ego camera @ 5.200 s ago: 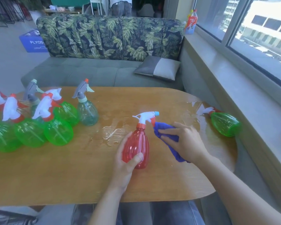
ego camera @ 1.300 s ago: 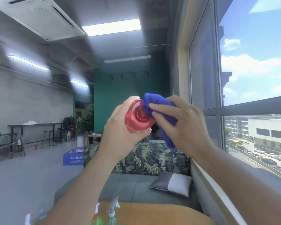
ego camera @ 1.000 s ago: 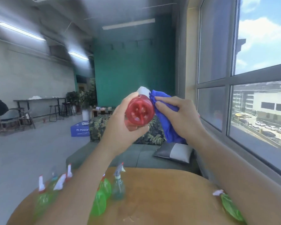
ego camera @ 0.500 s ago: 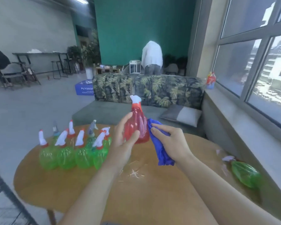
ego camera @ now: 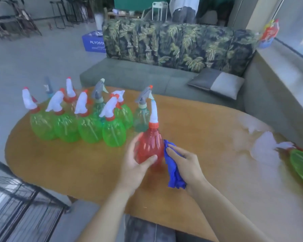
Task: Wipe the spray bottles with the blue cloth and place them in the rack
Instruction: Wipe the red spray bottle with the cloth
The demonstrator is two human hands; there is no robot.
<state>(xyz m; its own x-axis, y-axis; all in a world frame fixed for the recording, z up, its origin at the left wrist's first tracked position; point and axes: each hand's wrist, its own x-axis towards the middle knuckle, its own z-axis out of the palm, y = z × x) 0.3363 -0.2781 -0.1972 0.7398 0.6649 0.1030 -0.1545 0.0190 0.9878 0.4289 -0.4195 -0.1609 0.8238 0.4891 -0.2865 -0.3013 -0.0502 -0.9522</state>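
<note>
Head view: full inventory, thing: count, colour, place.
red spray bottle: 1, red, upright at table centre, held
blue cloth: 1, blue, against the red bottle's right side
green spray bottles: several, green, clustered table left
green bottle: 1, green, lying at table's right edge
table: 1, wooden, wet patch right
rack: 1, black wire, lower left
sofa: 1, leaf print, behind table
left hand: grips red bottle
right hand: holds cloth

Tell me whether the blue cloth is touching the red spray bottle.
Touching. The head view shows the blue cloth, held in the right hand, pressed against the side of the red spray bottle with no gap, while the left hand grips the bottle.
</note>
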